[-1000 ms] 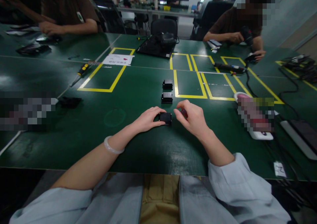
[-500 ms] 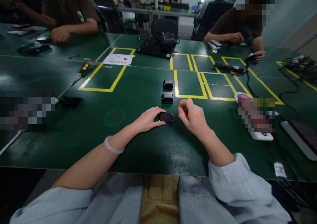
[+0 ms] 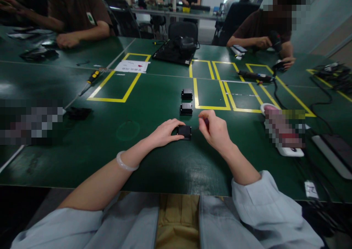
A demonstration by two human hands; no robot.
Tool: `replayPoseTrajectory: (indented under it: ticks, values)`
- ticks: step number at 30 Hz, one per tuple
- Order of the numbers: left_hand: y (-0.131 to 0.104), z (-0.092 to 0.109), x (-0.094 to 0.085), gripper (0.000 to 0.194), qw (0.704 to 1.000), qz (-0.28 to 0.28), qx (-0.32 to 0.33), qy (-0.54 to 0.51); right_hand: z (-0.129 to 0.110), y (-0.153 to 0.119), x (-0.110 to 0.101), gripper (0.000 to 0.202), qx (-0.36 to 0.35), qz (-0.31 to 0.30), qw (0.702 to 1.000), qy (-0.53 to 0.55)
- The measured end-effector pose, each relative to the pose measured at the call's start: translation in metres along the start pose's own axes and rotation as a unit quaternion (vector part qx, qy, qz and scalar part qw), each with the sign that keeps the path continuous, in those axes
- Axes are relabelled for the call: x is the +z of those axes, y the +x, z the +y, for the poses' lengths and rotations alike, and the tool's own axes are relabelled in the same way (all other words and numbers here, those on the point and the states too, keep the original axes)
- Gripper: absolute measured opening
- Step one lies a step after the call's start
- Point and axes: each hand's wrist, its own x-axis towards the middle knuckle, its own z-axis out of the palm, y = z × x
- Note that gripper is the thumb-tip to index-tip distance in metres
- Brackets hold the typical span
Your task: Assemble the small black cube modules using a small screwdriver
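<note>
My left hand (image 3: 166,133) grips a small black rectangular box (image 3: 184,132) on the green table, thumb along its near side and fingers along its far side. Just right of the box, my right hand (image 3: 216,130) is closed in a pinch, apart from it. Something small and dark shows between those fingers, mostly hidden, so its kind cannot be made out. Beyond my hands two similar black boxes stand in a line, the nearer one (image 3: 186,109) and the farther one (image 3: 187,94).
Yellow tape outlines (image 3: 211,107) mark the table. At left lie a yellow-black screwdriver (image 3: 93,77) and a white paper sheet (image 3: 132,66). A phone-like object (image 3: 283,131) and cables (image 3: 335,76) are at right. Across the table, one person's hand (image 3: 262,42) holds a dark tool.
Both hands stay almost where they were, the left still on the black box. The whole view has shifted very slightly.
</note>
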Motion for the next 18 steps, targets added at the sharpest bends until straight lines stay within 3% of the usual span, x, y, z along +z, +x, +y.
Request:
replayPoseTrajectory:
  ticks: [11, 18]
  values:
    - [-0.001, 0.0015, -0.0013, 0.038, 1.0, 0.001, -0.001, 0.004, 0.0006, -0.002, -0.001, 0.014, -0.005, -0.017, 1.0, 0.011]
    - [-0.0006, 0.0012, -0.0012, 0.039, 1.0, 0.002, -0.001, -0.002, -0.0008, -0.0011, 0.0013, 0.011, -0.006, 0.003, 1.0, 0.009]
